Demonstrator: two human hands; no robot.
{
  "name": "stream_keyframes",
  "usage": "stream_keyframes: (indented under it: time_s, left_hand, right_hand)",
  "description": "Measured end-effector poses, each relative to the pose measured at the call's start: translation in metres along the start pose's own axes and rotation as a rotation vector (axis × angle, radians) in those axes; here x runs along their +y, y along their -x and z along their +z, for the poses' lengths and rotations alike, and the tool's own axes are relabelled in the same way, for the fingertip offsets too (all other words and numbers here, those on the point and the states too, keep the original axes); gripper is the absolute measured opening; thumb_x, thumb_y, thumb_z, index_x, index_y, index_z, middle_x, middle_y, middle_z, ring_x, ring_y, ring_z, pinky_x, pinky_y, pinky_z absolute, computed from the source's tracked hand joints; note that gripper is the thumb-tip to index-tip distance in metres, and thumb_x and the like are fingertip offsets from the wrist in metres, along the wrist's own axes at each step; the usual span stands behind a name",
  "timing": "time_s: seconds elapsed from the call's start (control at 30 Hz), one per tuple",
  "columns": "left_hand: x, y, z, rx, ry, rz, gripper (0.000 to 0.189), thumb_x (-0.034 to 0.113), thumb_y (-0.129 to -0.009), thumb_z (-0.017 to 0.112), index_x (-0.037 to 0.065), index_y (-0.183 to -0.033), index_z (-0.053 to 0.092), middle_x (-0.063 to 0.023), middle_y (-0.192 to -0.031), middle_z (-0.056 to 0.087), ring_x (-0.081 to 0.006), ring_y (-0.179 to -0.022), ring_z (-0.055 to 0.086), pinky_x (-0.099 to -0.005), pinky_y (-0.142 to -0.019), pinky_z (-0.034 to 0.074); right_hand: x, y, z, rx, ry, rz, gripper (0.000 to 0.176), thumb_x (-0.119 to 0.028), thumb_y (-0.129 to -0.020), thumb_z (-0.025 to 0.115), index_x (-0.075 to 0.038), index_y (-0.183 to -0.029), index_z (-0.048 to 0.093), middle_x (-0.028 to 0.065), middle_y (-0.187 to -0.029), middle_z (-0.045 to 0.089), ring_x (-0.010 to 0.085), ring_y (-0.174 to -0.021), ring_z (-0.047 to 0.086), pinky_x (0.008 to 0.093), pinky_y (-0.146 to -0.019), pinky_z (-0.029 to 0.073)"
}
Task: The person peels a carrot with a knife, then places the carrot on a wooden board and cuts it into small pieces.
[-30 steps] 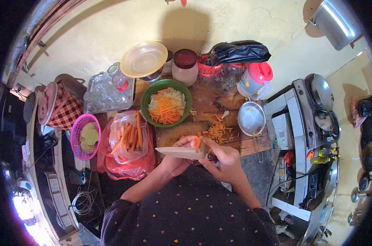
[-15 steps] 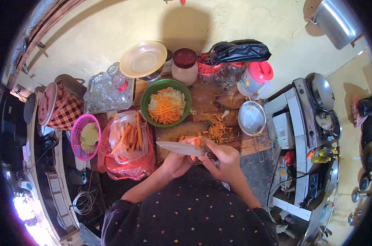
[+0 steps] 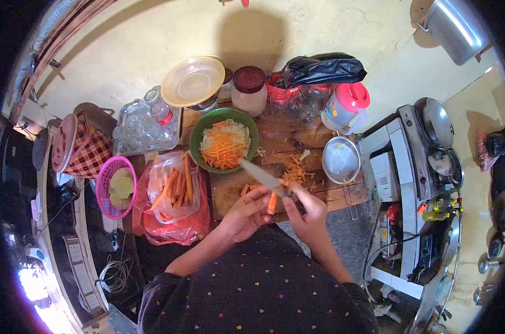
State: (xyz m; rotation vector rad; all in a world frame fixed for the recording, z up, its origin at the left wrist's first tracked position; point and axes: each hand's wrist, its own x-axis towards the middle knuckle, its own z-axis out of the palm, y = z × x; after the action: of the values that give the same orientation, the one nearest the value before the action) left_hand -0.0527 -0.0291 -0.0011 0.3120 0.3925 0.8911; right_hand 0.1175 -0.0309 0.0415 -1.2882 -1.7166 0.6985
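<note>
1. Head view, the hands: the left hand point(image 3: 246, 214) pinched a carrot piece point(image 3: 271, 202) between its fingertips, just above the near edge of the wooden board point(image 3: 230, 192). The right hand point(image 3: 310, 214) was clenched around the handle of a knife point(image 3: 263, 178). The blade ran off toward 10 o'clock, its tip reaching the rim of the green bowl point(image 3: 194, 146).
2. Head view, the surroundings: the green bowl, at 11 o'clock from the hands, held carrot strips and pale shreds. A plastic bag point(image 3: 174, 186) of whole carrots lay at 9 o'clock, with a pink basket point(image 3: 103, 186) further out the same way. Orange scraps point(image 3: 295, 173) lay on the wooden board at 1 o'clock, just beside a steel strainer point(image 3: 341, 161) at 2 o'clock.
3. Judgement on the cut: the carrot piece was small and held in the air. The blade would best work in shallow, controlled strokes away from the left fingertips, with the thumb tucked behind the carrot. Resting the piece on the wooden board would probably be steadier.
</note>
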Motion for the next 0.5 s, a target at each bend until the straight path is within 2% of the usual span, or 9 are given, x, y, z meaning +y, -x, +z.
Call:
stream_keyframes:
  time_s: [0.03,0.23,0.33,0.43,0.5]
  left_hand:
    - [-0.001,-0.001,-0.004,0.011,0.005,0.007,0.035,0.016,-0.091,0.05,0.007,-0.124,0.044,-0.001,-0.101,0.059,-0.0089,-0.085,0.057,-0.0231,-0.066,0.048]
    - [-0.002,-0.007,-0.003,0.027,0.04,-0.01,0.034,0.016,-0.091,0.05,0.007,-0.124,0.045,-0.0004,-0.096,0.058,-0.0091,-0.082,0.057,-0.0228,-0.066,0.048]
    - [0.0,-0.006,-0.001,-0.001,0.012,-0.024,0.035,0.016,-0.091,0.05,0.007,-0.124,0.044,-0.0004,-0.095,0.058,-0.0096,-0.08,0.058,-0.0236,-0.066,0.049]
    - [0.003,-0.005,0.006,0.012,-0.013,-0.049,0.037,0.016,-0.091,0.049,0.007,-0.126,0.043,-0.0008,-0.096,0.058,-0.0101,-0.08,0.058,-0.0241,-0.066,0.049]
    - [0.005,-0.003,0.012,0.037,-0.035,-0.05,0.039,0.016,-0.09,0.051,0.007,-0.127,0.042,-0.0011,-0.098,0.056,-0.0101,-0.079,0.057,-0.0234,-0.064,0.048]
  right_hand:
    - [0.002,0.001,0.002,0.051,-0.048,0.047,0.031,-0.016,-0.08,0.063,-0.003,-0.108,0.059,0.0156,-0.088,0.065,0.0263,-0.073,0.065,0.0313,-0.062,0.049]
    - [0.004,-0.003,0.003,0.027,0.007,-0.075,0.029,-0.015,-0.082,0.061,-0.002,-0.108,0.059,0.0177,-0.091,0.064,0.0285,-0.076,0.065,0.0319,-0.064,0.049]
    - [0.011,0.0,0.004,0.023,0.046,-0.106,0.028,-0.015,-0.084,0.059,-0.001,-0.109,0.058,0.0154,-0.09,0.065,0.0238,-0.076,0.065,0.0309,-0.065,0.049]
    - [0.006,0.004,0.001,-0.031,-0.152,0.145,0.029,-0.014,-0.085,0.058,-0.001,-0.111,0.056,0.0114,-0.087,0.065,0.0153,-0.072,0.063,0.0279,-0.065,0.048]
    - [0.02,0.006,0.01,0.077,-0.252,0.13,0.031,-0.014,-0.086,0.057,-0.001,-0.115,0.054,0.0094,-0.083,0.064,0.011,-0.068,0.058,0.0259,-0.063,0.046]
